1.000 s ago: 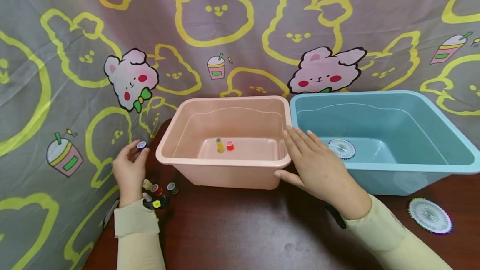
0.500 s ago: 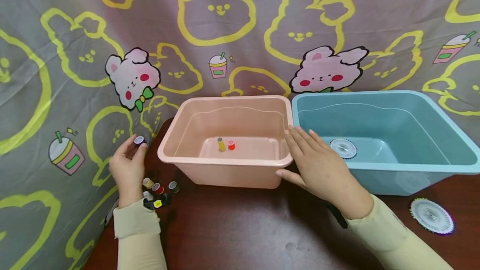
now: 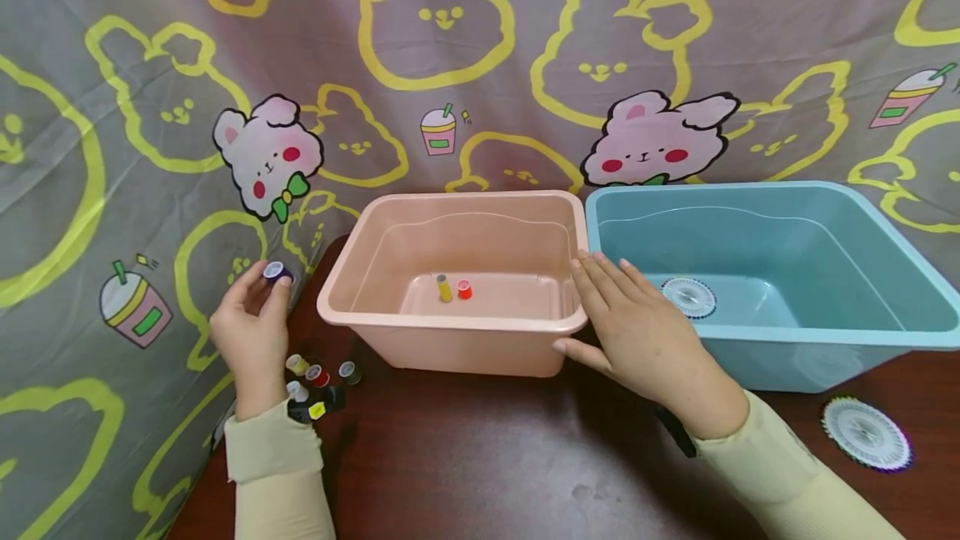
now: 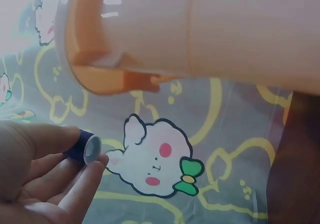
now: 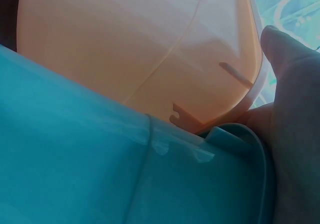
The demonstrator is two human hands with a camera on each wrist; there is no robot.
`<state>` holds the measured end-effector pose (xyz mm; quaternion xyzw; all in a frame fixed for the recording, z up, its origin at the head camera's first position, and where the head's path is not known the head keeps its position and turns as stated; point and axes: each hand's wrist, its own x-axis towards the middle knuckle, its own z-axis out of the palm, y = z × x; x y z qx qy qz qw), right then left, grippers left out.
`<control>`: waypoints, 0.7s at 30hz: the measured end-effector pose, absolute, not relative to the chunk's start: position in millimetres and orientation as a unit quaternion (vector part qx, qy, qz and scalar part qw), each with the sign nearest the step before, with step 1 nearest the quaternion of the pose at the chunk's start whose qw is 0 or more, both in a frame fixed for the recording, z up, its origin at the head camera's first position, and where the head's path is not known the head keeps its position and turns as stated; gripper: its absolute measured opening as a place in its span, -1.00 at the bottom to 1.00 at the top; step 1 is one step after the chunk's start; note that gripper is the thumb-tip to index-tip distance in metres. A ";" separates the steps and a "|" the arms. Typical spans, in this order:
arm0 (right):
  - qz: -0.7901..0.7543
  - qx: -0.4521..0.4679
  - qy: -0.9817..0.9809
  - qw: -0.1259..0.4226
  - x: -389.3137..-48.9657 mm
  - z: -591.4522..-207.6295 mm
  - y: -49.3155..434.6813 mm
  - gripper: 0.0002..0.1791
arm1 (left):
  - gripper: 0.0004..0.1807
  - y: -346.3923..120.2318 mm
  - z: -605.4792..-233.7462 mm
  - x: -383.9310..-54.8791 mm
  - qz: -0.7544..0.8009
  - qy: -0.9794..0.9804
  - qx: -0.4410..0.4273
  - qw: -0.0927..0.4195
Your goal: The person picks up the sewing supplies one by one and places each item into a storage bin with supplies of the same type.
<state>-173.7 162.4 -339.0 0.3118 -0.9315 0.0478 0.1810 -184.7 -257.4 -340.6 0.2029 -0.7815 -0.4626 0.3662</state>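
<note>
Between thumb and fingers, my left hand (image 3: pixel 251 332) pinches a dark blue thread spool (image 3: pixel 276 272), held in the air left of the pink basin (image 3: pixel 450 323). In the left wrist view the spool (image 4: pixel 84 148) shows a pale round end. My right hand (image 3: pixel 645 332) lies with straight fingers on the meeting rims of the pink basin and the blue basin (image 3: pixel 780 335). Its thumb touches the pink rim in the right wrist view. Inside the pink basin are a yellow spool (image 3: pixel 445 288) and a red spool (image 3: pixel 465 290). A pin wheel (image 3: pixel 688 297) lies in the blue basin.
Several more spools stand on the table by my left wrist, among them a dark red spool (image 3: pixel 317 375) and a grey-green spool (image 3: pixel 349 372). A second pin wheel (image 3: pixel 867 433) lies on the brown table (image 3: pixel 480 457) at the right. A patterned curtain (image 3: pixel 495 48) hangs behind the basins.
My left hand has risen slightly and shifted left with the blue spool, away from the pink basin. My right hand stays on the rims.
</note>
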 end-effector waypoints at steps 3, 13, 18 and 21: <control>0.049 0.313 -0.930 0.187 -173.5 -338.8 163.1 0.00 | -0.57 -252.8 -336.5 -182.7 -0.468 -0.779 0.194 0.370; 0.046 0.315 -0.929 0.188 -174.3 -339.1 162.7 0.00 | -0.56 -239.6 -328.9 -177.5 -0.513 -0.774 0.122 0.351; 0.043 0.316 -0.930 0.182 -173.9 -338.7 161.9 0.00 | -0.54 -238.7 -327.2 -179.2 -0.574 -0.747 0.103 0.320; 0.042 0.313 -0.932 0.177 -173.4 -338.2 162.5 0.01 | -0.55 -238.1 -324.8 -180.4 -0.616 -0.726 0.085 0.293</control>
